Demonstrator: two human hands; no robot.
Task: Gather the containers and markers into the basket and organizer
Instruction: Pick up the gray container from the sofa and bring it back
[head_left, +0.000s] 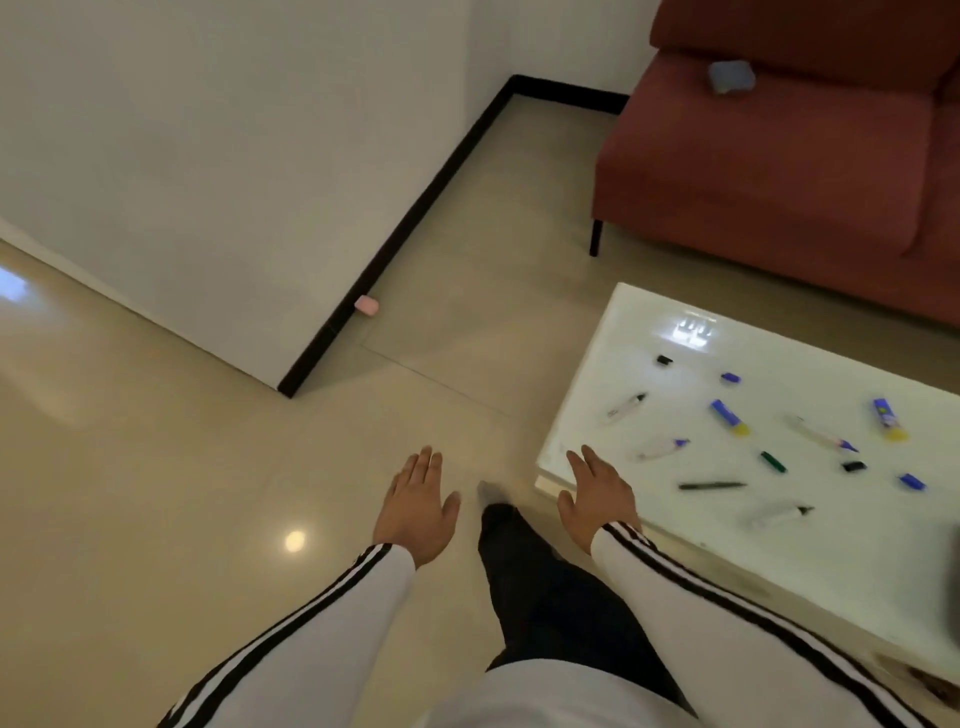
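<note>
Several markers and loose caps lie scattered on a white glossy table (597, 364) at the right. Among them are a white marker with a black tip (626, 408), two blue-and-yellow markers (730, 417) (889, 419), a green cap (773, 462) and a thin black pen (711, 486). My left hand (418, 506) hovers over the floor, fingers straight, holding nothing. My right hand (600, 496) is stretched out flat at the table's near left corner, also holding nothing. No basket or organizer shows.
A red sofa (779, 156) stands behind the table, with a blue-grey object (731, 76) on its seat. A small pink object (367, 305) lies on the floor by the black skirting of a white wall. My leg and foot (491, 493) are between my hands.
</note>
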